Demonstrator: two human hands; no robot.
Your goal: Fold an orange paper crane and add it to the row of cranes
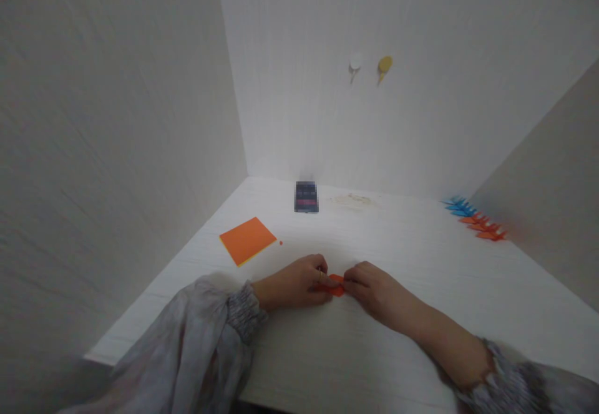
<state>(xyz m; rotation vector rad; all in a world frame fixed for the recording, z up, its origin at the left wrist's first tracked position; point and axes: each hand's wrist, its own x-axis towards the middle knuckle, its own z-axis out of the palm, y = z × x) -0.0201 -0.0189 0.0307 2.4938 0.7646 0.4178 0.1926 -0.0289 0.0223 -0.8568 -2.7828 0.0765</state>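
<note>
A small folded piece of orange paper (336,285) lies between my hands, close to the table surface. My left hand (309,282) pinches its left side, the thumb and fingers covering part of it. On the right edge, the fingertips of my right hand (372,286) are closed. The exact shape of the fold is hidden by my fingers. Up and to the left rests a stack of orange square paper (248,240) with a yellow edge showing along its front. A tiny orange scrap (281,243) sits beside the stack's right corner.
Folded paper cranes, blue (461,206) and orange (484,226), stand in a row along the right wall. A dark blurred box-like object (306,197) is at the back of the white table (412,245). Two hooks, white (355,65) and yellow (385,65), are on the back wall.
</note>
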